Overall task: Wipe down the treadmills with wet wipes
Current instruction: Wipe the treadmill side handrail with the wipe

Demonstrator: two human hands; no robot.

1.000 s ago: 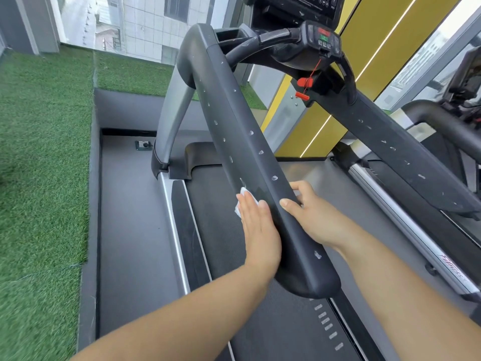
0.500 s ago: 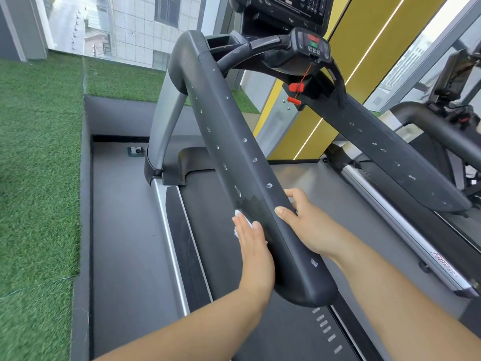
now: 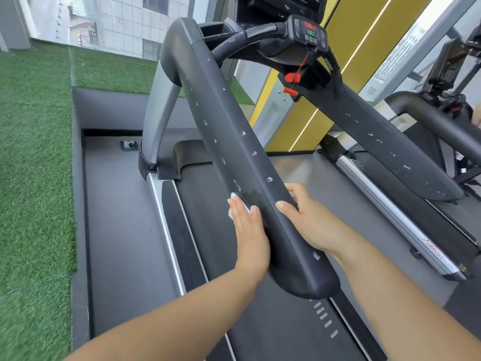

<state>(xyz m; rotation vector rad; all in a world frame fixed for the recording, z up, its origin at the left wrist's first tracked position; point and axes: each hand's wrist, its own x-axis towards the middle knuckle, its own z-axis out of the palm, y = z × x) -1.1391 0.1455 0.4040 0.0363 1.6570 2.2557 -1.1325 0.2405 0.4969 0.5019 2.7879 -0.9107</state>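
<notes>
**Treadmill** (image 3: 208,230): black running belt, in the middle of the view, running from near to far.

**Left handrail** (image 3: 229,136): a broad black padded bar. It slopes from the console at the far end down to a rounded near end above the belt, and small pale flecks dot its top and side.

**Wet wipe** (image 3: 233,196): white, mostly hidden. Only its edges show past your fingertips, pressed to the left face of the left handrail about two thirds of the way down.

**Your left hand** (image 3: 250,230): laid flat along the rail's left face, fingers (image 3: 240,212) straight and together (released, not clenched), pinning the wet wipe against the padding.

**Your right hand** (image 3: 312,222): on the opposite side of the same rail, level with the left. Its thumb lies over the top edge and its fingers (image 3: 295,190) curl round the right face, grasping the rail.

**Right handrail** (image 3: 390,147): matching black bar, right of the belt, likewise flecked.

**Control pad** (image 3: 309,35): far end, between the rails, with red and green buttons. A red safety clip (image 3: 292,77) hangs on a cord below it.

**Silver side rail** (image 3: 385,204): right edge of the deck, with red lettering near its end (too blurred to read).

**Artificial grass** (image 3: 33,152): left side and far left.

**Floor socket** (image 3: 129,145): on the grey floor, beside the left upright's base.

**Second machine** (image 3: 429,121): far right, partly in view.
</notes>
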